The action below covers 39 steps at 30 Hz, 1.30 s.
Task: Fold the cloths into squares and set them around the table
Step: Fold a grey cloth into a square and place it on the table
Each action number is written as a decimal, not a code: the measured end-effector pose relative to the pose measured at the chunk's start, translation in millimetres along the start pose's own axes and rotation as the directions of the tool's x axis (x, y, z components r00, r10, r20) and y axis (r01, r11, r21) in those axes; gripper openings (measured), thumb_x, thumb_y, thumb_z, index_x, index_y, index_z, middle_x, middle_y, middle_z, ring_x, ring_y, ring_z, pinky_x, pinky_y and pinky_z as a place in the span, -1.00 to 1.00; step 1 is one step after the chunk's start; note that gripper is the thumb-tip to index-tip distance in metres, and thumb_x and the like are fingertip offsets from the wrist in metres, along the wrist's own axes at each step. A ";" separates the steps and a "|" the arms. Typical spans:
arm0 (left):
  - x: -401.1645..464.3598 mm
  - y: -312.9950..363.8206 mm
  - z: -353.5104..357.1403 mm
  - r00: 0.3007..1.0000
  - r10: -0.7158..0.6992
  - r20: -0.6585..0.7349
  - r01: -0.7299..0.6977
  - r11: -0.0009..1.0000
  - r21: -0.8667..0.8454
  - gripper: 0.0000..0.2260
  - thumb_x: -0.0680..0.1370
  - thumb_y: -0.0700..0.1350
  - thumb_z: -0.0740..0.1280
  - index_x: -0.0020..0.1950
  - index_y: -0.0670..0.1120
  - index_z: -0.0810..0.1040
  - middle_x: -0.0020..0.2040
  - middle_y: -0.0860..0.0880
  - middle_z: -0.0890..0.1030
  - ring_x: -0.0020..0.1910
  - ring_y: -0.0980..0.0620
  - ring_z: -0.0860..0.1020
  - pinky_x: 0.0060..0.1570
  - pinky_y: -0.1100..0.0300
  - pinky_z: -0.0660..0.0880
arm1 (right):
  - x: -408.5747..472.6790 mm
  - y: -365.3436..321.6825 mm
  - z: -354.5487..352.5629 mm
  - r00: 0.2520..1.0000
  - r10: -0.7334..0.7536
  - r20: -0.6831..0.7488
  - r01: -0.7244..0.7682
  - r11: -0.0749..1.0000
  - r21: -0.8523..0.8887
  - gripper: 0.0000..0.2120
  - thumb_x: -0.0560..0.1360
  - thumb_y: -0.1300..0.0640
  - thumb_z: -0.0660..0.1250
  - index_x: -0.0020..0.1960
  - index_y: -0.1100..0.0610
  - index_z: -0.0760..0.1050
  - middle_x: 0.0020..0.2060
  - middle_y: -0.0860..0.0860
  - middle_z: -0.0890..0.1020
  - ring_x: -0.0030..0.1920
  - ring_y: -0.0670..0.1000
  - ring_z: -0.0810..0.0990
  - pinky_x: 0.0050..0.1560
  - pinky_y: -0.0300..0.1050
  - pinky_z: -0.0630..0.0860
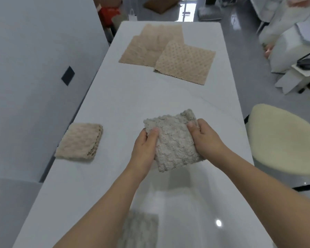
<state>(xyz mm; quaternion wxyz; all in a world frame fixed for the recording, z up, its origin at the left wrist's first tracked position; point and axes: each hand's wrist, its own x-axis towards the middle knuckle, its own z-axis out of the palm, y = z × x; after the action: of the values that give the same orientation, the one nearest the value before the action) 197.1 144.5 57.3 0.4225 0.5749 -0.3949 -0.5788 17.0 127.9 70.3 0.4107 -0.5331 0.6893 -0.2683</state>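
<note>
Both hands, left hand (144,146) and right hand (205,136), grip the folded grey cloth (174,140) between them.

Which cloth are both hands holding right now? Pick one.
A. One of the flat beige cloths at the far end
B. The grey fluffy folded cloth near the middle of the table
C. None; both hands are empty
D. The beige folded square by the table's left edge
B: the left hand and right hand grip opposite sides of the grey fluffy cloth; the beige folded square lies untouched.
</note>
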 end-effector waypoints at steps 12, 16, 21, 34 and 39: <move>-6.3 -25.1 78.1 0.928 -0.196 -0.318 0.203 0.979 -0.010 -0.96 0.60 -0.14 0.29 0.02 -0.07 0.45 -0.11 -0.09 0.58 -0.30 -0.02 0.54 -0.42 0.17 0.40 | 59.6 29.5 -67.0 0.928 -0.114 0.356 0.195 0.960 -0.200 -0.58 0.61 -0.21 0.03 0.00 0.16 0.36 -0.11 0.13 0.57 -0.09 0.15 0.56 -0.02 0.08 0.51; 3.5 -32.0 93.2 0.908 -0.263 -0.327 0.272 0.962 -0.017 -0.88 0.58 -0.13 0.30 0.08 -0.11 0.48 -0.07 -0.11 0.58 -0.27 -0.04 0.53 -0.36 0.14 0.42 | 87.6 45.0 -75.4 0.893 -0.146 0.426 0.314 0.881 -0.355 -0.62 0.62 -0.20 0.03 -0.09 0.10 0.34 -0.19 0.04 0.53 -0.19 0.04 0.51 -0.13 -0.01 0.44; 6.9 -44.9 135.8 0.840 -0.349 -0.416 0.357 0.932 -0.061 -0.79 0.55 -0.11 0.31 0.12 -0.19 0.46 -0.16 -0.09 0.54 -0.30 -0.03 0.50 -0.32 0.14 0.41 | 124.3 78.2 -87.6 0.827 -0.161 0.539 0.398 0.845 -0.358 -0.60 0.61 -0.21 0.01 -0.11 0.10 0.35 -0.20 0.01 0.52 -0.20 0.00 0.49 -0.23 -0.10 0.37; 5.7 -85.8 249.6 0.550 -0.442 -0.709 0.441 0.874 -0.204 -0.89 0.48 -0.02 0.26 -0.07 -0.02 0.46 -0.12 -0.01 0.61 -0.15 -0.03 0.60 -0.08 0.03 0.53 | 174.6 143.0 -110.0 0.565 -0.262 0.782 0.759 0.537 -0.368 -0.65 0.65 -0.15 -0.06 -0.22 0.02 0.22 -0.33 -0.02 0.48 -0.33 -0.04 0.45 -0.35 -0.08 0.27; -0.8 -91.3 264.5 0.503 -0.387 -0.772 0.539 0.840 -0.070 -0.87 0.56 -0.01 0.18 -0.04 -0.05 0.44 -0.15 -0.02 0.59 -0.20 -0.03 0.59 -0.23 0.09 0.46 | 169.0 151.5 -112.3 0.508 -0.310 0.803 0.823 0.450 -0.347 -0.68 0.65 -0.12 -0.07 -0.14 0.06 0.24 -0.37 -0.02 0.48 -0.36 -0.01 0.46 -0.35 -0.06 0.29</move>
<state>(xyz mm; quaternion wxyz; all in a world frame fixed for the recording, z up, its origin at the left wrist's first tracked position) -70.5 167.9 -21.4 0.3228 0.8829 -0.0610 -0.3356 -172.5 2.4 -41.2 0.2550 -0.9128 0.3081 0.0829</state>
